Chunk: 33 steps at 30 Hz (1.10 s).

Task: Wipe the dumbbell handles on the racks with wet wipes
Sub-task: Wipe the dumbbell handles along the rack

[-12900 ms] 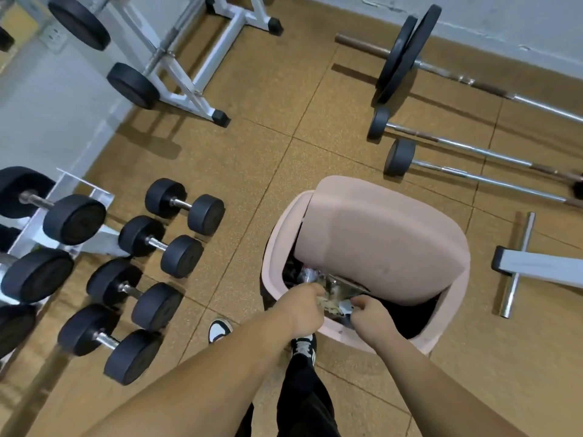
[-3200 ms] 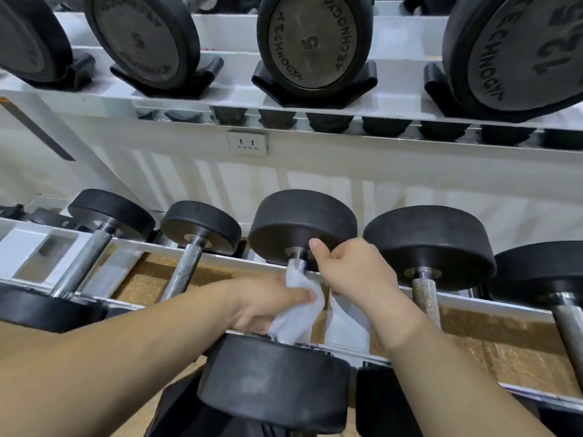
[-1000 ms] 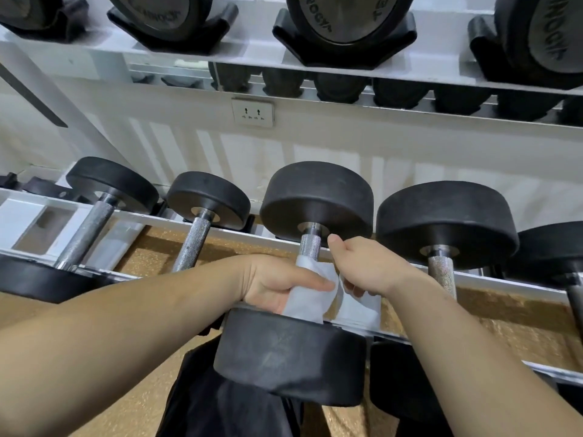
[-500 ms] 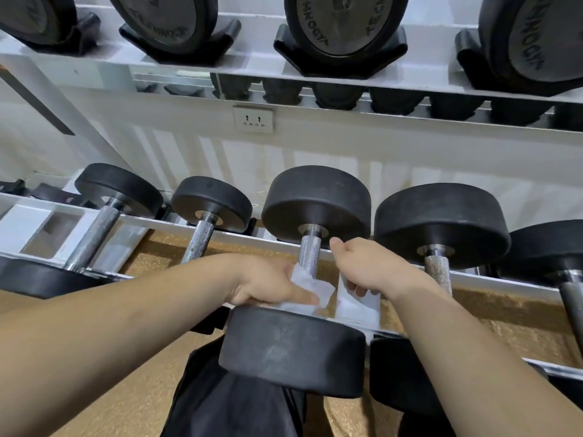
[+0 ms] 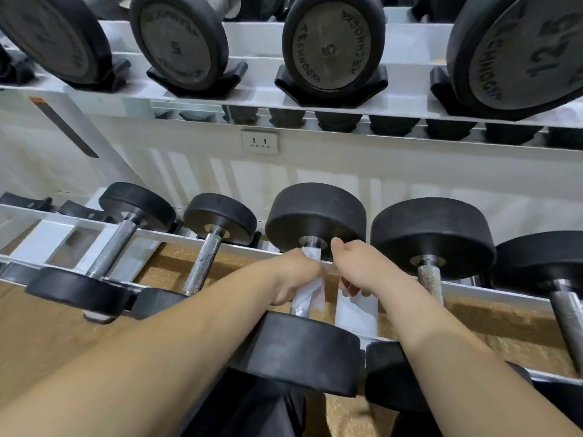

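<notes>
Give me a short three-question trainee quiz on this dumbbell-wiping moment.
1. True or false: the left hand grips a white wet wipe wrapped round the knurled steel handle of a black round-headed dumbbell.
2. The grey round end plate on the white upper shelf, straight above that dumbbell, reads: A 5; B 8; C 20.
3. Fill in: among the dumbbells visible on the lower rack, that one is the ____ from the left.
Key: 1 true; 2 A; 3 third.
</notes>
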{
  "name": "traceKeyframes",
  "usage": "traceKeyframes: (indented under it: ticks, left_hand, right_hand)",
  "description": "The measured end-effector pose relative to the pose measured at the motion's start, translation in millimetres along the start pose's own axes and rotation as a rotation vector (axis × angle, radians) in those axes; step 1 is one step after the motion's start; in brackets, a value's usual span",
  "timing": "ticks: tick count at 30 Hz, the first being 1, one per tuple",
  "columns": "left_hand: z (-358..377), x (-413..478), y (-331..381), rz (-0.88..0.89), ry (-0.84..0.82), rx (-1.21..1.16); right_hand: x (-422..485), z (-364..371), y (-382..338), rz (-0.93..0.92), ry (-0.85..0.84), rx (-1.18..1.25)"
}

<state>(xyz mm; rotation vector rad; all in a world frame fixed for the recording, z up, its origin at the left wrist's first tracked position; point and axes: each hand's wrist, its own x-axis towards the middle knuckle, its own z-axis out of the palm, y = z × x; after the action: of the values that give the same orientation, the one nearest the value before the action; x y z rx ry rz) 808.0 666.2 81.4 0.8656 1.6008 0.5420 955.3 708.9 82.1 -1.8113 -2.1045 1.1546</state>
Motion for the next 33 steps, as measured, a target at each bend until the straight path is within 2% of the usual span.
traceKeyframes:
  ticks: [5,7,9,11,13,14,15,17,20,22,26,33]
  left_hand:
    - [-14,-23,-11,-0.043,-0.021,0.351]
    - [-24,-35,-11,0.006,0.072,0.313]
    - [-30,-54,-4,0.118,0.106,0.116]
    - [-35,-72,3,0.15,0.066,-0.275]
    - [-39,-87,7,0.095,-0.158,-0.736]
    - [-39,-94,8,0.084,-0.284,-0.894]
    - [-38,-99,10,0.08,-0.398,-0.996]
    - [-33,-103,13,0.11,-0.486,-1.06]
    - [-16,-98,20,0.2,-0.512,-1.044]
    - [2,-94,27,0.227,-0.473,-0.951]
    - [45,-82,34,0.195,-0.325,-0.681]
    - [67,-54,37,0.019,-0.077,-0.533]
  right_hand:
    - [-5,-2,-4,0.002,-0.048,0.015]
    - [-7,-4,-5,0.002,-0.038,0.039]
    - [-7,-5,-6,-0.004,-0.015,0.079]
    - [-8,-5,-9,-0.017,0.007,0.137]
    - [-11,-6,-15,-0.021,0.028,0.261]
    - [-15,-8,-18,-0.014,0.03,0.359]
    - [-21,-12,-22,-0.003,0.024,0.46]
    - [-33,-25,-29,0.007,0.005,0.579]
    - [-52,-52,-30,0.002,-0.016,0.552]
    - [-65,-69,-21,-0.023,-0.009,0.524]
    - [-89,-84,13,-0.033,-0.097,0.703]
    - [-98,-85,76,0.049,0.29,0.63]
